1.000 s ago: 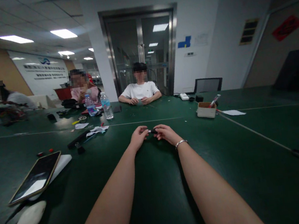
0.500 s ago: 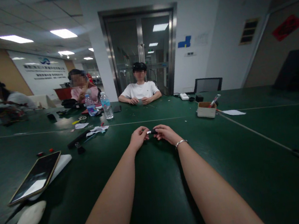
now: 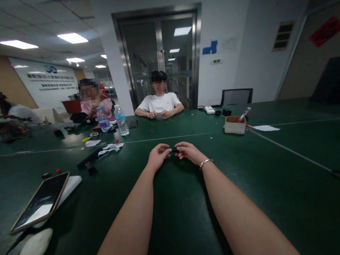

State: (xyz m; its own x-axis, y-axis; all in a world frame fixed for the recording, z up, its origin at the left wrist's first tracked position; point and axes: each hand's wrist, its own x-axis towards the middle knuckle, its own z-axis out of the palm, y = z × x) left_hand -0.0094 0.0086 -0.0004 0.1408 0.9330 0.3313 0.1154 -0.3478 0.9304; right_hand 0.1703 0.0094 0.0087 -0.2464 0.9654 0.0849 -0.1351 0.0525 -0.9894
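Note:
Over the middle of the green table, my left hand [image 3: 159, 157] and my right hand [image 3: 190, 153] meet fingertip to fingertip. Between them is a small dark object [image 3: 173, 149], black with a bit of silver at its left side. Its exact kind is too small to make out. The left thumb and fingers pinch its left end; those of my right hand close round the right end. A silver bangle [image 3: 206, 163] circles my right wrist. Fingers partly hide the object.
At left lie a phone [image 3: 42, 200], a white rounded object [image 3: 34, 248] and a black strip-like item [image 3: 88, 159]. Two water bottles [image 3: 121, 121] stand farther back. A small box [image 3: 234, 125] with pens is at right, beside a cable [image 3: 290, 149]. A person [image 3: 162, 102] sits opposite.
My left fingers have shifted slightly right, toward my right hand. Less of the object's silver part shows between the hands. The right hand stays about where it was.

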